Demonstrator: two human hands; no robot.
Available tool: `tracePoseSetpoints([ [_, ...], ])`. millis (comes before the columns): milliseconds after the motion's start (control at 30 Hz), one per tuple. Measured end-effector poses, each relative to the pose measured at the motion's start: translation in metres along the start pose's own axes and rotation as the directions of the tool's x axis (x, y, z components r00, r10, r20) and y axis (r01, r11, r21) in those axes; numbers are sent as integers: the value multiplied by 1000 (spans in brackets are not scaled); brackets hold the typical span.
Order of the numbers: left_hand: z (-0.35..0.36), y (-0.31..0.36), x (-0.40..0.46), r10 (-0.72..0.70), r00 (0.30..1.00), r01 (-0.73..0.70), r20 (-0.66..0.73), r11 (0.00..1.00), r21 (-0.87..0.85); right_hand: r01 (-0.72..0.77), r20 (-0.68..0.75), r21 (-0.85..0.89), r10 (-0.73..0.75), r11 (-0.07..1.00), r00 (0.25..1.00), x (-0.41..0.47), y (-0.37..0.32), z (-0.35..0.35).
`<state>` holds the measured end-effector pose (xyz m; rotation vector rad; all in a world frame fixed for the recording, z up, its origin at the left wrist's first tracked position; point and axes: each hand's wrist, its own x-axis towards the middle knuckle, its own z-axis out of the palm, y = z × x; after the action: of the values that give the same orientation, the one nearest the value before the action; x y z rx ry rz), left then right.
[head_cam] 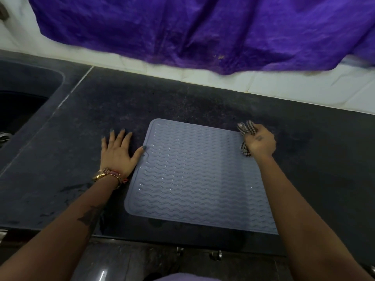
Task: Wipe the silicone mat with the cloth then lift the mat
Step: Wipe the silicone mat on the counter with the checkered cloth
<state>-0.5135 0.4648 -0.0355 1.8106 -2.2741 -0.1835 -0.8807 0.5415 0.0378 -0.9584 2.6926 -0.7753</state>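
Wiping step: my right hand (258,141) clenches the cloth (246,128) at the far right corner of the mat (194,175), which lies flat on the counter (101,98). My left hand (116,152) rests flat, thumb pinning the mat's edge. Next: sweep leftward across.

dark countertop (203,98), grey silicone mat (198,179) lying flat

Dark stone counter (203,98) with sink (24,94) at left, white tiled wall (284,86), purple sheet (203,27) overhead.
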Motion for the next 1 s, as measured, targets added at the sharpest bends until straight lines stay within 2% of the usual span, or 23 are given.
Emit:
tracePoseSetpoints([
  [67, 0, 1, 0, 1, 1000, -1, 7, 1000, -3, 65, -16, -250, -71, 966, 997, -14, -3, 9],
  [167, 0, 1, 0, 0, 1000, 0, 3, 1000, -12, 125, 22, -339, -125, 932, 992, -25, -22, 21],
  [267, -2, 1, 0, 6, 1000, -6, 7, 1000, -6, 221, 102, -278, -200, 935, 974, -28, -34, 28],
  [333, -2, 1, -1, 7, 1000, -7, 3, 1000, -6, 279, 184, -91, -259, 956, 948, -28, -37, 28],
  [400, -1, 2, -1, 6, 1000, -6, 0, 1000, 0, 189, 185, 161, -218, 969, 958, -25, -36, 25],
  [433, -1, 2, -1, 5, 1000, -5, -1, 1000, 3, 151, 134, 203, -180, 968, 975, -24, -35, 26],
  [467, -1, 1, -1, 4, 1000, -4, -2, 1000, 4, 129, 77, 153, -142, 980, 987, -26, -34, 27],
  [500, -1, 1, -1, 4, 1000, -4, -1, 1000, 5, 111, 42, 24, -112, 994, 993, -30, -34, 30],
  [567, 0, 0, -1, 4, 1000, -4, 2, 1000, 5, 120, 53, -215, -112, 969, 992, -40, -36, 40],
  [633, 1, 1, 0, 4, 1000, -4, -2, 1000, 3, 162, 81, -269, -145, 950, 986, -47, -47, 48],
  [767, 1, 1, 0, 8, 1000, -8, -1, 1000, -5, 320, 140, -244, -293, 916, 946, -61, -72, 67],
  [833, 0, 1, 0, 7, 1000, -7, -1, 1000, -10, 383, 185, -120, -359, 916, 915, -63, -80, 70],
  [900, 0, 0, 0, 3, 1000, -4, -5, 1000, -17, 312, 165, 93, -324, 945, 931, -57, -85, 65],
  [933, -1, 0, 0, 1, 1000, -1, -6, 1000, -19, 265, 121, 148, -283, 953, 952, -53, -85, 62],
  [1000, -1, 0, 0, 0, 1000, 0, -2, 1000, -23, 207, 75, 47, -210, 977, 975, -52, -84, 61],
])
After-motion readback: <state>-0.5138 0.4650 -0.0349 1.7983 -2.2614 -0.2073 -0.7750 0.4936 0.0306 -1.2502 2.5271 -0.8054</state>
